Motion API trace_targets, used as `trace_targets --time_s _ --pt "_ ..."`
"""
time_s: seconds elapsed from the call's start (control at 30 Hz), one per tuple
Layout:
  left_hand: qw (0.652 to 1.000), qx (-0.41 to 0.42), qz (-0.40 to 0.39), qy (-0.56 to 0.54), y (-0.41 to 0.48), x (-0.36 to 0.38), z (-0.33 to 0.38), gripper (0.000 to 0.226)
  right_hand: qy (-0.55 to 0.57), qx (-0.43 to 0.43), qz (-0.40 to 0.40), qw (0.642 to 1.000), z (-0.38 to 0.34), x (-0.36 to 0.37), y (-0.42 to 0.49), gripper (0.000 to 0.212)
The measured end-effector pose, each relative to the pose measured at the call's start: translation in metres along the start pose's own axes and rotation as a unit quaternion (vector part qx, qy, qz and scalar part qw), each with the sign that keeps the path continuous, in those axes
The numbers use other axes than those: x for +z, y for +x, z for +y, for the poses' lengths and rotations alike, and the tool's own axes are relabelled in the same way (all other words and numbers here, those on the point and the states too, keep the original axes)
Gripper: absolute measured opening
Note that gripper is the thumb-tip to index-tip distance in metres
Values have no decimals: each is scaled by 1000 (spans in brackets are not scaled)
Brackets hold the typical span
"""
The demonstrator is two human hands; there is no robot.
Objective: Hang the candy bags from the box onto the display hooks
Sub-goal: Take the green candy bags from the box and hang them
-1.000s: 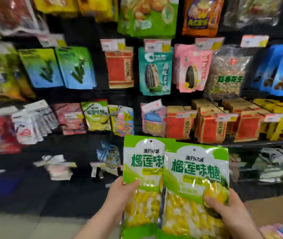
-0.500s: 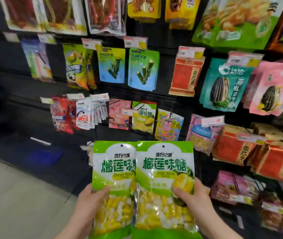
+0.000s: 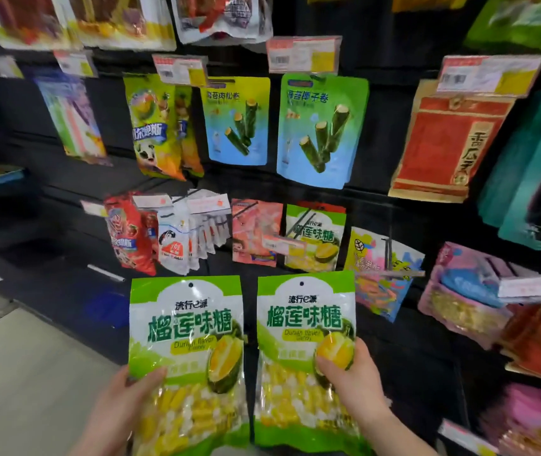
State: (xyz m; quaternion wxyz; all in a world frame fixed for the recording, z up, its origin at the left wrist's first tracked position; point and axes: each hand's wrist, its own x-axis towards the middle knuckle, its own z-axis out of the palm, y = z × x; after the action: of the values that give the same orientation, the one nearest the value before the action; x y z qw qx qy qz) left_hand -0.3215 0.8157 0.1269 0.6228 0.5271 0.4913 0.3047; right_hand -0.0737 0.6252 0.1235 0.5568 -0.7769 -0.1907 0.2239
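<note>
Alignment decides this step: with your left hand [image 3: 127, 399] gripping the left candy bag [image 3: 186, 324] and your right hand [image 3: 354, 380] pinching the right candy bag [image 3: 305, 317], both just below the hung durian bag [image 3: 315, 238], raise one punched hole [image 3: 301, 283] level with that bag's hook [image 3: 300, 222] and slide straight on.

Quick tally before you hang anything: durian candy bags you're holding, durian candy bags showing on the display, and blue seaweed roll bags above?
held durian candy bags: 2
hanging durian candy bag, only the front one shows: 1
blue seaweed roll bags: 2
Total: 5
</note>
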Motion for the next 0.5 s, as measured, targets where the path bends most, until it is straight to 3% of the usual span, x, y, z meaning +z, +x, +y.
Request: trace_targets --time_s 0.2,0.5 --pt "1000 -18 8 -13 63 12 -1 18 -39 19 13 999 0 25 61 51" --pt "999 -15 -27 10 124 10 18 8 -10 22 31 999 -10 57 90 55"
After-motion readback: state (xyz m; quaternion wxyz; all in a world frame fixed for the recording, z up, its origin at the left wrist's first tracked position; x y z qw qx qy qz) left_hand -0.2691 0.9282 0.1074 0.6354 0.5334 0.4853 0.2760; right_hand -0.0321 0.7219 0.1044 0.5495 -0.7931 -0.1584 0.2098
